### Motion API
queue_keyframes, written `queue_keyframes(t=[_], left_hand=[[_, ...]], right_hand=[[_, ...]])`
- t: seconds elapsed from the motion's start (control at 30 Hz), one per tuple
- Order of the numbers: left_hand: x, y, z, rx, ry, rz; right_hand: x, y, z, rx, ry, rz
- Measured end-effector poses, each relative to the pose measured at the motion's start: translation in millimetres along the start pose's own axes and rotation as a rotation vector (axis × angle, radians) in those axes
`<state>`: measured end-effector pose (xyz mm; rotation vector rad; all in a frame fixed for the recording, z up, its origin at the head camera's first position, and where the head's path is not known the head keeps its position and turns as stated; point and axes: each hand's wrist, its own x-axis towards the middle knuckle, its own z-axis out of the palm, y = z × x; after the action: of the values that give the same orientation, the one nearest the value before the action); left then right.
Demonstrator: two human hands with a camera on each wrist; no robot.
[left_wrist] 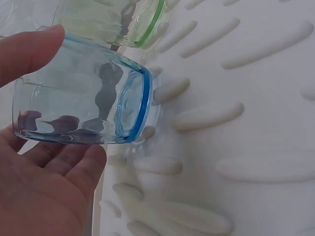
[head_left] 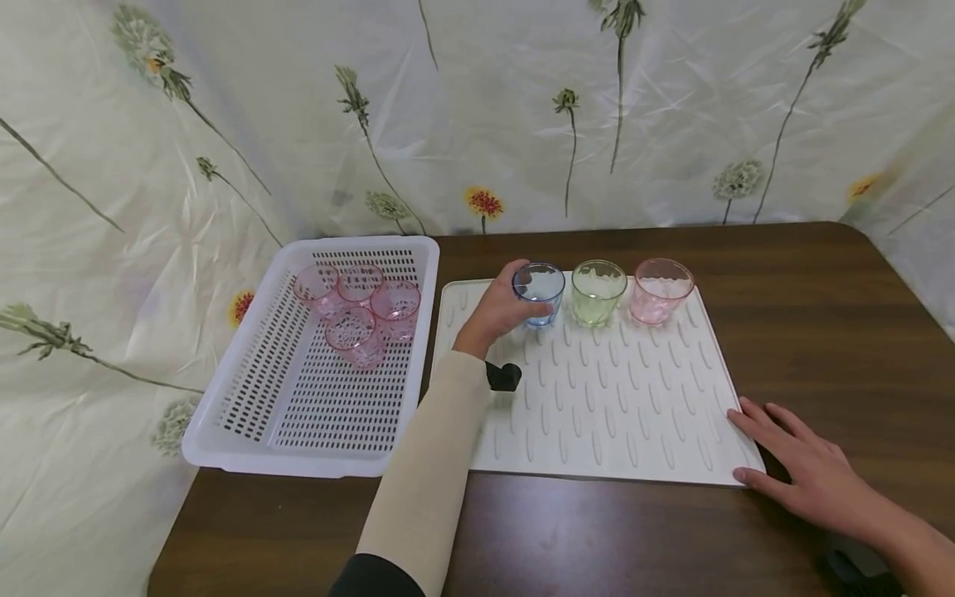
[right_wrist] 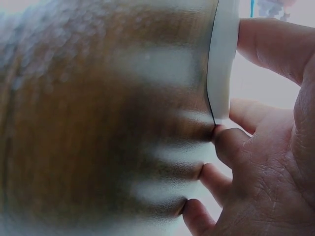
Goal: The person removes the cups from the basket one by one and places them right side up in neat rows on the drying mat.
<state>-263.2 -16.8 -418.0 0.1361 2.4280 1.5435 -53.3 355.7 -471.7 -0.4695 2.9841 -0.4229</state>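
A blue-tinted glass (head_left: 539, 292) stands upright at the back left of a white ridged mat (head_left: 597, 406). My left hand (head_left: 494, 313) grips it from the left; in the left wrist view the thumb and fingers lie on opposite sides of the glass. Its blue-edged base (left_wrist: 141, 108) is at the mat, though I cannot tell whether its full weight rests there. To its right are a green glass (head_left: 599, 294) and a pink glass (head_left: 660, 292), in a row. My right hand (head_left: 806, 473) rests at the mat's front right corner, with its fingertips touching the mat edge and the table.
Left of the mat sits a white perforated plastic basket (head_left: 328, 423) holding several pink glasses (head_left: 366, 352). Both stand on a dark wooden table (head_left: 582, 531). A flower-printed sheet (head_left: 522, 124) hangs behind the table and down its left side.
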Motion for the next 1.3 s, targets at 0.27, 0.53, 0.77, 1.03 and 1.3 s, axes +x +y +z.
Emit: queue_keyframes(t=[0.27, 0.53, 0.77, 1.03, 1.3], left_hand=[[0.0, 0.6, 0.3, 0.011, -0.012, -0.007], [-6.5, 17.9, -9.0, 0.068, -0.046, -0.097], [-17.1, 61.1, -27.6, 0.025, 0.084, 0.076], [-38.2, 97.1, -62.8, 0.049, 0.137, 0.261], [-61.8, 106.1, -126.3, 0.324, 0.102, 0.313]], right_hand=[[1.1, -0.1, 1.8, -0.014, 0.012, -0.013], [2.0, -0.9, 0.2, -0.013, -0.012, -0.005], [0.6, 0.0, 0.8, -0.024, 0.025, -0.025], [0.9, 0.7, 3.0, -0.029, 0.029, -0.021], [0.9, 1.8, 4.0, -0.035, 0.053, -0.041]])
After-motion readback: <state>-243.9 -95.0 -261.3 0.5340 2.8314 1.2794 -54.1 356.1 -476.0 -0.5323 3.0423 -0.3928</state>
